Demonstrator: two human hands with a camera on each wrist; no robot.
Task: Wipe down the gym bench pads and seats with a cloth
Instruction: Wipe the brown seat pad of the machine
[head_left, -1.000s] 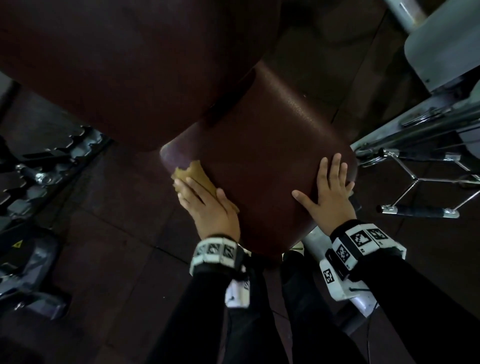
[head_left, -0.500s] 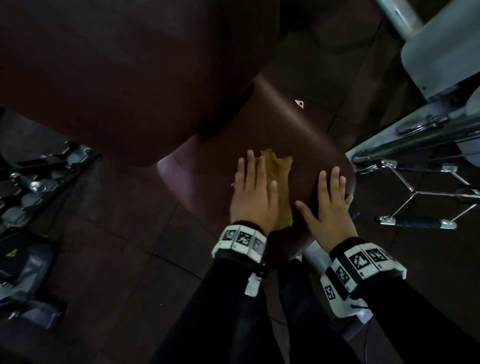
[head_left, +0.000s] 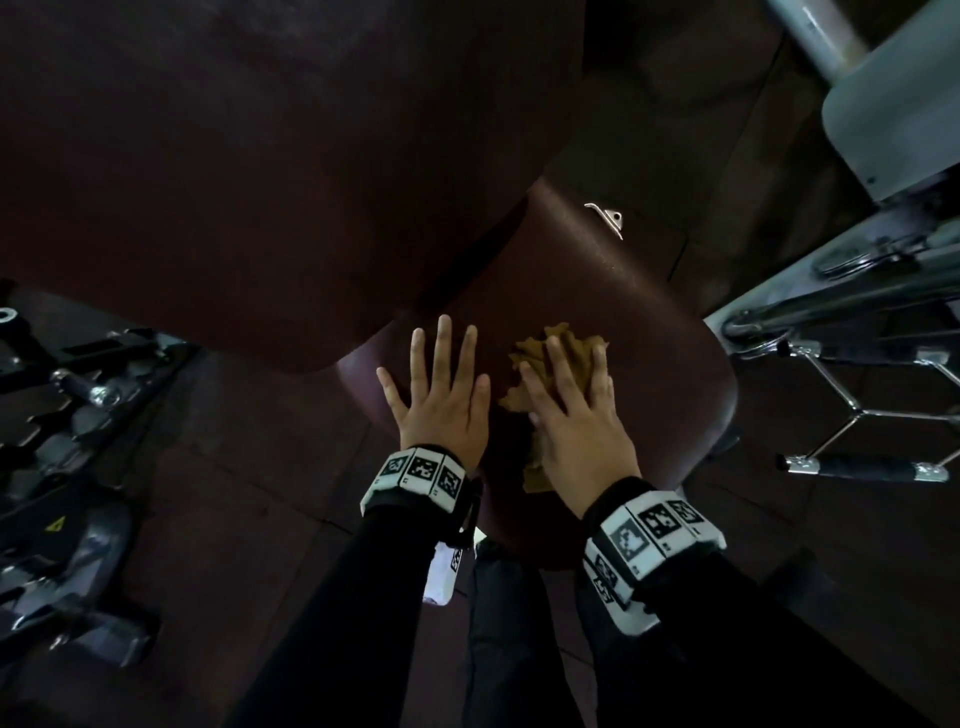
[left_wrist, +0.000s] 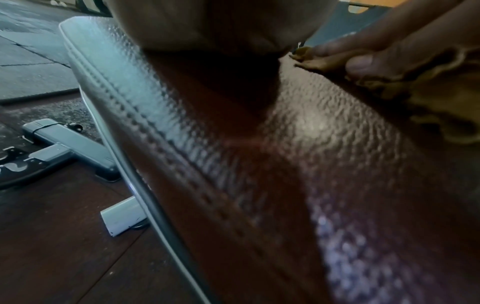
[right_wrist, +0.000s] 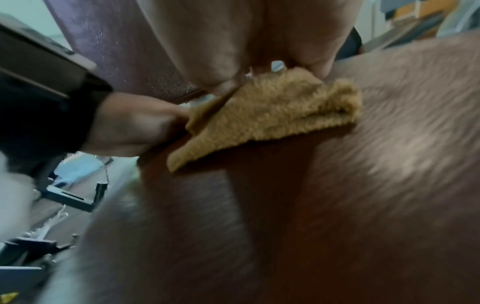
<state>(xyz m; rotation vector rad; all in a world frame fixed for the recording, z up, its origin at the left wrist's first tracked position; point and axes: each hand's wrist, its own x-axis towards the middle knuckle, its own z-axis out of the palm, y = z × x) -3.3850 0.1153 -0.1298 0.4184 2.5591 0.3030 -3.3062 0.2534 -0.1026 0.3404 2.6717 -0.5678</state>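
Half done at best, I reckon: the right hand (head_left: 576, 415) presses the tan cloth (head_left: 563, 353) flat-fingered onto the maroon seat pad (head_left: 597, 280), the left hand (head_left: 441, 400) spread open just beside it. The big back pad (head_left: 234, 182) looks unwiped, though it's dim, and the chrome frame (head_left: 831, 306) crowds the seat's right edge, leaving more room leftward.

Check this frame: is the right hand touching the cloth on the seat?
Touching. The head view shows the right hand lying flat on the cloth on the seat; the right wrist view shows the fingers pressing its top edge.
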